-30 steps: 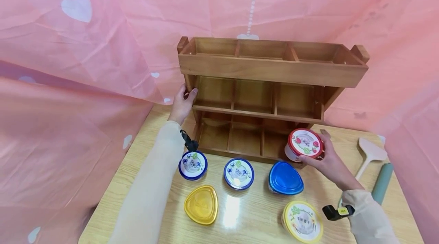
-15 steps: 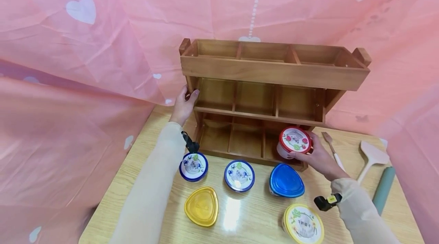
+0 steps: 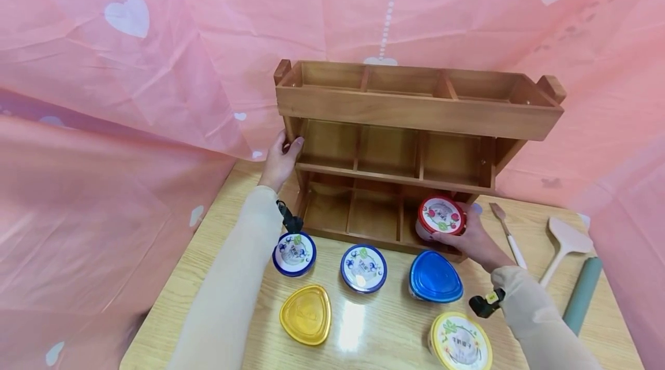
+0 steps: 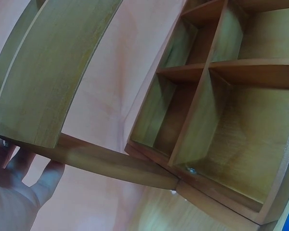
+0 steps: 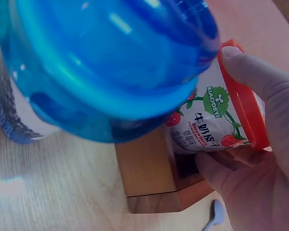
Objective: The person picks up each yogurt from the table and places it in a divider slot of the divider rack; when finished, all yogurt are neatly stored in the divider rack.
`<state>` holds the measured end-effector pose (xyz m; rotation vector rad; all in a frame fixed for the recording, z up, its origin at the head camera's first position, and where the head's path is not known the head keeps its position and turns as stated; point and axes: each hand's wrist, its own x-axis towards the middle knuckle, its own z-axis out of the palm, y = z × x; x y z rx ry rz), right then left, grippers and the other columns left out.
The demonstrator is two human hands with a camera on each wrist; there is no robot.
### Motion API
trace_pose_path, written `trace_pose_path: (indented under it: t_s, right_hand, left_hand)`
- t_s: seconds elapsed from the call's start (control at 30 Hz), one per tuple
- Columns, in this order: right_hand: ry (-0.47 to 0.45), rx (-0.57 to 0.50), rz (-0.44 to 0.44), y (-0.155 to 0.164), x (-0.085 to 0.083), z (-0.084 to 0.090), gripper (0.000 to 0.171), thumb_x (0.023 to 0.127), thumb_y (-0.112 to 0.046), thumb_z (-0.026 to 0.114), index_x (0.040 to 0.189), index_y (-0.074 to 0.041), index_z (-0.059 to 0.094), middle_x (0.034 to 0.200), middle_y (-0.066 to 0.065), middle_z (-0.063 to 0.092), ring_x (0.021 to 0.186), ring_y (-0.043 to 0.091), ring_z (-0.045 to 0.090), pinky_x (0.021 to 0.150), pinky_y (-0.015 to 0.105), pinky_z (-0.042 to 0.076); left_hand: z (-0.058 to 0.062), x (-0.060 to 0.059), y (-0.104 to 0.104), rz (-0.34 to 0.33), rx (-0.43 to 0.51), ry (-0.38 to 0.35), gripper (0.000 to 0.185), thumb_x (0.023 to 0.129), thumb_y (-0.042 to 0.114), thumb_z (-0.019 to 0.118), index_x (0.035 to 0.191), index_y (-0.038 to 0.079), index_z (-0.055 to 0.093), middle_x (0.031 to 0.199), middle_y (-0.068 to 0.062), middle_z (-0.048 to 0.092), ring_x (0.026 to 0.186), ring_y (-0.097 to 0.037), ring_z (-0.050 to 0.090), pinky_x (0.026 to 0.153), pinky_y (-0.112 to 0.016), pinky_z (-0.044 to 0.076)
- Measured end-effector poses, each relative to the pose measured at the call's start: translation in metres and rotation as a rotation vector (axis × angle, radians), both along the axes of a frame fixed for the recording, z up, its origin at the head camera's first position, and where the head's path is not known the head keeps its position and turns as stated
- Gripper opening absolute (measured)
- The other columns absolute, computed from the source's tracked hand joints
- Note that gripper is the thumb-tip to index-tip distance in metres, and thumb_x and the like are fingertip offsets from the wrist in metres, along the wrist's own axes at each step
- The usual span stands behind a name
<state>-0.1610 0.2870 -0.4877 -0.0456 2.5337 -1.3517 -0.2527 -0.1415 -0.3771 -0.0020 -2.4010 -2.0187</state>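
Observation:
A three-tier wooden shelf rack (image 3: pixel 415 113) with divided compartments stands at the back of the table. My left hand (image 3: pixel 280 161) holds its left side at the middle tier; in the left wrist view the fingers (image 4: pixel 50 178) curl round the wooden side piece. With my right hand (image 3: pixel 475 237) I grip a red-lidded tub (image 3: pixel 440 215), printed with strawberries, by its rim and side. That tub is in the bottom right compartment, lid up; whether its base touches the compartment floor I cannot tell. In the right wrist view a blue lid (image 5: pixel 101 53) hides part of the tub.
In front of the rack stand two blue-rimmed blueberry tubs (image 3: pixel 294 253), a blue triangular tub (image 3: pixel 435 277), a yellow triangular tub (image 3: pixel 305 315) and a round yellow-lidded tub (image 3: pixel 461 341). At right lie a white-handled spreader (image 3: pixel 509 234), a pale spatula (image 3: pixel 566 240) and a grey-green roll (image 3: pixel 582 295).
My right hand has moved left with the strawberry tub, from the rack's right front corner into the bottom right compartment. The left hand keeps its hold on the rack's side.

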Motion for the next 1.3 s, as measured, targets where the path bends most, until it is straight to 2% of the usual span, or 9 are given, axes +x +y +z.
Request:
trace_pose_path:
  t_s: [0.2, 0.3, 0.47, 0.7, 0.8, 0.83, 1.07, 1.3]
  right_hand:
    - [0.009, 0.006, -0.004, -0.005, -0.005, -0.009, 0.105, 0.086, -0.037, 0.076, 0.154, -0.008, 0.002, 0.153, 0.027, 0.023, 0.137, 0.049, 0.028, 0.108, 0.066, 0.037]
    - [0.011, 0.006, 0.003, -0.006, -0.006, -0.014, 0.103, 0.087, -0.036, 0.075, 0.153, -0.005, 0.003, 0.152, 0.028, 0.024, 0.136, 0.049, 0.029, 0.109, 0.065, 0.035]
    - [0.017, 0.02, 0.006, -0.007, -0.006, -0.016, 0.1, 0.087, -0.035, 0.075, 0.152, -0.002, 0.006, 0.15, 0.029, 0.028, 0.134, 0.048, 0.032, 0.109, 0.065, 0.035]
    - [0.046, 0.008, 0.017, -0.009, -0.007, -0.016, 0.095, 0.088, -0.029, 0.075, 0.152, -0.001, 0.01, 0.148, 0.029, 0.033, 0.133, 0.046, 0.035, 0.11, 0.063, 0.034]
    - [0.051, -0.002, 0.025, -0.01, -0.007, -0.016, 0.094, 0.089, -0.027, 0.074, 0.152, -0.001, 0.009, 0.148, 0.028, 0.031, 0.134, 0.046, 0.033, 0.111, 0.063, 0.033]
    - [0.051, -0.004, 0.028, -0.01, -0.007, -0.016, 0.095, 0.089, -0.027, 0.074, 0.153, -0.001, 0.009, 0.149, 0.028, 0.03, 0.134, 0.046, 0.033, 0.111, 0.063, 0.032]
    - [0.0, 0.029, 0.038, -0.009, -0.009, -0.01, 0.106, 0.088, -0.033, 0.074, 0.155, -0.003, -0.002, 0.153, 0.031, 0.021, 0.137, 0.051, 0.027, 0.11, 0.067, 0.032]
    - [-0.03, 0.041, 0.027, -0.005, -0.009, -0.002, 0.111, 0.088, -0.038, 0.074, 0.156, -0.006, -0.008, 0.155, 0.032, 0.017, 0.137, 0.054, 0.028, 0.107, 0.067, 0.035]
  left_hand:
    - [-0.027, -0.016, -0.003, 0.018, -0.02, 0.015, 0.053, 0.104, 0.031, 0.051, 0.152, 0.018, 0.035, 0.152, -0.011, 0.043, 0.139, -0.029, 0.044, 0.116, -0.046, 0.036]
    - [-0.035, -0.02, -0.004, 0.021, -0.026, 0.026, 0.053, 0.103, 0.034, 0.051, 0.152, 0.021, 0.036, 0.151, -0.009, 0.044, 0.138, -0.028, 0.045, 0.115, -0.046, 0.037]
    - [-0.033, -0.018, -0.003, 0.008, -0.024, 0.031, 0.053, 0.103, 0.034, 0.05, 0.153, 0.021, 0.034, 0.152, -0.011, 0.042, 0.139, -0.031, 0.043, 0.115, -0.048, 0.036]
    - [-0.003, 0.001, 0.002, -0.021, -0.008, 0.004, 0.052, 0.105, 0.023, 0.049, 0.153, 0.013, 0.032, 0.153, -0.015, 0.039, 0.141, -0.034, 0.04, 0.116, -0.05, 0.034]
    - [-0.002, 0.002, 0.001, -0.026, -0.008, 0.001, 0.052, 0.105, 0.023, 0.048, 0.153, 0.013, 0.032, 0.154, -0.015, 0.038, 0.141, -0.034, 0.039, 0.117, -0.051, 0.033]
    - [-0.003, 0.001, 0.001, -0.024, -0.01, 0.003, 0.053, 0.105, 0.023, 0.048, 0.153, 0.013, 0.031, 0.154, -0.015, 0.038, 0.142, -0.034, 0.039, 0.117, -0.05, 0.033]
    - [-0.03, -0.019, -0.003, -0.002, -0.046, 0.031, 0.053, 0.104, 0.033, 0.048, 0.153, 0.02, 0.033, 0.153, -0.01, 0.041, 0.14, -0.029, 0.042, 0.116, -0.046, 0.036]
    - [-0.035, -0.022, -0.006, 0.019, -0.047, 0.046, 0.052, 0.103, 0.035, 0.051, 0.152, 0.022, 0.035, 0.151, -0.009, 0.044, 0.137, -0.028, 0.045, 0.115, -0.046, 0.038]
